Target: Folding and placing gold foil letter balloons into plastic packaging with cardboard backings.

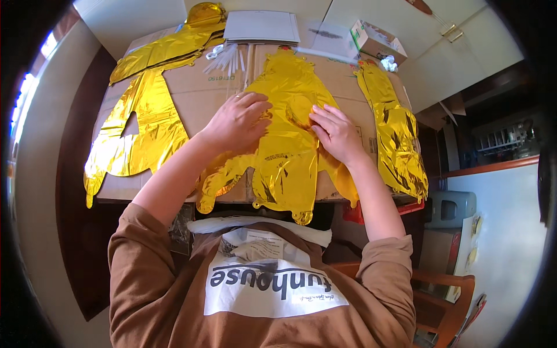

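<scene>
Gold foil balloon flat on cardboard, betw. person's hands; long axis runs away from body, narrow end far, wide end nr., past cardboard's near edge. L hand curled, R hand straighter, both on foil; can't tell if pinching.

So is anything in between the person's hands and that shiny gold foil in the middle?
Nothing visible is: the bare left hand and bare right hand both seem to touch the flat, shiny gold foil directly. The thin, pale strips lie off to its left.
</scene>
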### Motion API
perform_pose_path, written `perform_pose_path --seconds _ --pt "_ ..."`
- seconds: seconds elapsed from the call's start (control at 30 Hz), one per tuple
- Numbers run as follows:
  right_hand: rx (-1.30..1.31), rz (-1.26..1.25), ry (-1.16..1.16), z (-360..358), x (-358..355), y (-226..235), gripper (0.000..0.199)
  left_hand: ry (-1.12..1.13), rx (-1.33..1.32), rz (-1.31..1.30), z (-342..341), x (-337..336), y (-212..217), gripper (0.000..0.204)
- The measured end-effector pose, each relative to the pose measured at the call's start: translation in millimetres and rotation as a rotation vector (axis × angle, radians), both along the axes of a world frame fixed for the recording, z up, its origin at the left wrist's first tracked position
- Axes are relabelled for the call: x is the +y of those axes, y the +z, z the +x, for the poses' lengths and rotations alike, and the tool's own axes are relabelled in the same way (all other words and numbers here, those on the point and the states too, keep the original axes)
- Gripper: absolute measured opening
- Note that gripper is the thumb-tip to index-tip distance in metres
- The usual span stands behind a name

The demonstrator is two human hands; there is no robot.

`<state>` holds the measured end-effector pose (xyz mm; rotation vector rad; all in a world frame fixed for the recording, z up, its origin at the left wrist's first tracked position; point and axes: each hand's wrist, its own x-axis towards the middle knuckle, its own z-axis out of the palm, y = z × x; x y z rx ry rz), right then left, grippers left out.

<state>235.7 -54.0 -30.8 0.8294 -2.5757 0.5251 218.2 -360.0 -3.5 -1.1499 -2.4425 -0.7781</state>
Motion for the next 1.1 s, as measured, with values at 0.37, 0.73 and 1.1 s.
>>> perform_pose_path --seconds 0.37,0.73,1.1 --pt "0.019 -0.002 0.023 -2.2 1.7 -2.3 0.026 -0.07 -0.083 -0.14 15.9 61.9 -12.7 0.101" --pt "0.033 -0.379 -0.294 47.2 22.8 37.0 0.023 -0.06 -0.099 -0.347 14.1 66.5 -25.2 0.106" --pt "-0.264 -0.107 -1.034 159.4 22.4 29.7 0.042 -0.058 -0.123 -0.289 14.7 63.1 -26.0 0.104"
